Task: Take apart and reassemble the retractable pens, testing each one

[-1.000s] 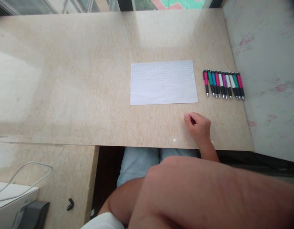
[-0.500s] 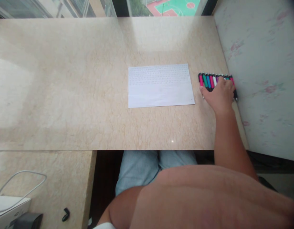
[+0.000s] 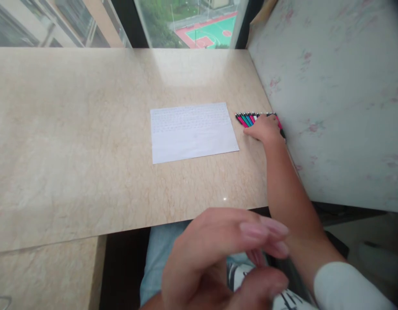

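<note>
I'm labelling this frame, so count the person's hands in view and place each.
2: the left hand, fingers curled, in the foreground; the right hand over the row of pens beside the wall, hiding some pens.

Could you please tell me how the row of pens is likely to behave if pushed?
The pens would probably slide easily, as the countertop looks smooth and glossy. Their slim shapes, laid side by side with no visible band, suggest the row may spread and individual pens could roll.

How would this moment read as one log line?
Right hand: spread over row of pens, grip unclear | Left hand: near camera, half-curled, nothing visible held | Paper: flat, left of pens
</note>
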`<state>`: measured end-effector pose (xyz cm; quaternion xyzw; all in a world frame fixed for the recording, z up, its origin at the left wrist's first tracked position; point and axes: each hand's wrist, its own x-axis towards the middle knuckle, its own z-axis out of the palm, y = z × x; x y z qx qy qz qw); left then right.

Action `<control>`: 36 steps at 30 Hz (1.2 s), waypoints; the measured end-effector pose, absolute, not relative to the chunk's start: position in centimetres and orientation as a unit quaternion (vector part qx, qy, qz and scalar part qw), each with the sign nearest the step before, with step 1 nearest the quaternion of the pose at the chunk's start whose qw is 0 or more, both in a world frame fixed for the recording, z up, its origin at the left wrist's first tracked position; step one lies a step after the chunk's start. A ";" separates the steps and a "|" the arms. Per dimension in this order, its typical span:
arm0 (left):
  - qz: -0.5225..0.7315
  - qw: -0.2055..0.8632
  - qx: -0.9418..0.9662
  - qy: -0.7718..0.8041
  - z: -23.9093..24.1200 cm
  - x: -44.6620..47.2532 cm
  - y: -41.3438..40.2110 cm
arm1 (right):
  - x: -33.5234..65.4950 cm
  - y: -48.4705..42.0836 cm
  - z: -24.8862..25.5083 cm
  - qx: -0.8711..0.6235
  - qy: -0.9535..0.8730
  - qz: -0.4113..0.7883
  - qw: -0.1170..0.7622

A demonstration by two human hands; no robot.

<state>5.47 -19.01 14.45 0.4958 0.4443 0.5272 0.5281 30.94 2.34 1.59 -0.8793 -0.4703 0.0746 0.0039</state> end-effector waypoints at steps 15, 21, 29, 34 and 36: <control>0.483 0.550 0.544 0.410 8.9 5.6 -17.2 | 30.6 2.3 1.5 -0.870 -0.491 0.047 -0.010; 0.460 0.556 0.541 0.432 8.1 5.6 -16.9 | 31.3 2.0 1.0 -0.862 -0.503 0.062 0.003; 0.432 0.552 0.554 0.450 7.1 4.8 -16.5 | 34.1 0.7 1.3 -0.890 -0.453 -0.004 0.047; 0.437 0.553 0.544 0.455 7.1 5.1 -16.0 | 35.7 1.8 1.2 -0.886 -0.462 0.011 0.020; 0.431 0.556 0.547 0.454 7.1 5.2 -15.9 | 36.1 2.4 1.2 -0.887 -0.461 0.024 0.000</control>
